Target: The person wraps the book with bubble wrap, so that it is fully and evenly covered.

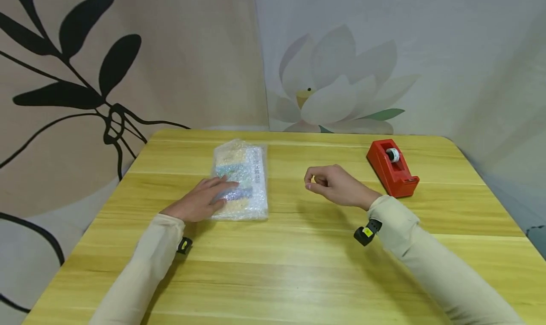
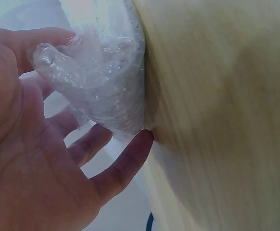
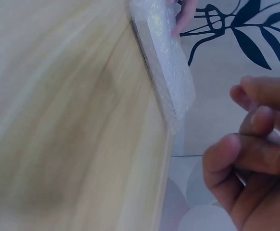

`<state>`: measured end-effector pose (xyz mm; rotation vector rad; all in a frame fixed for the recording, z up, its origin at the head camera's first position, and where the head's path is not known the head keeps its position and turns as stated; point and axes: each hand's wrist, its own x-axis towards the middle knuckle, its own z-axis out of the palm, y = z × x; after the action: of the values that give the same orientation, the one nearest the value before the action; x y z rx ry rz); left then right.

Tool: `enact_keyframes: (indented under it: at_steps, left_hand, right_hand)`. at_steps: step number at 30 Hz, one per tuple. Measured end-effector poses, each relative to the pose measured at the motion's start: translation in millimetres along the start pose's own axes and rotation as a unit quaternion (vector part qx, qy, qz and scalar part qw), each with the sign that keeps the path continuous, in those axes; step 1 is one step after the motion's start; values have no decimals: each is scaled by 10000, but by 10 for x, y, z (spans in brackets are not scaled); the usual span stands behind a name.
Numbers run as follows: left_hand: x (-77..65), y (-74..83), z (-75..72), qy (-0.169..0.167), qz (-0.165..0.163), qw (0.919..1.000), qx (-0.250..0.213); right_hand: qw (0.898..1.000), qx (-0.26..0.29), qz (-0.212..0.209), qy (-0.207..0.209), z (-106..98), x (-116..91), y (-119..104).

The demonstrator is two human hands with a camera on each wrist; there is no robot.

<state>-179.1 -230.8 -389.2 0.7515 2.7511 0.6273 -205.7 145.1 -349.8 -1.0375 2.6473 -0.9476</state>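
Note:
A flat, bubble-wrapped package (image 1: 256, 178) lies on the wooden table, with coloured print and characters showing through its clear wrap. My left hand (image 1: 202, 199) rests on its lower left part, fingers spread and nearly straight. In the left wrist view, the thumb and fingers lie about a bulging end of the bubble wrap (image 2: 101, 77). My right hand (image 1: 339, 186) hovers above the table, right of the package, its fingers loosely curled. In the right wrist view, nothing shows between the right hand's fingers (image 3: 262, 154). Beyond that hand sits a red tape dispenser (image 1: 390, 168).
The dispenser carries a small white roll of tape (image 1: 393, 155) near its top. A wooden table (image 1: 273, 277) spans the view, its far edge close to a wall hanging (image 1: 204, 55) with dark leaves and a pale flower. A wrist camera sits on each arm.

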Motion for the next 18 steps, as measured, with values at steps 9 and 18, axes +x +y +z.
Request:
enact_keyframes:
  at_steps: [9,18]
  left_hand:
    - [64,16,-74,-189,-535,9983,148]
    - [155,-66,-141,-280,-541,9981,-50]
  right_hand:
    - [9950,-764,-635,39,28,279,-101]
    - [9909,-1092,-790,-30,190,553,-147]
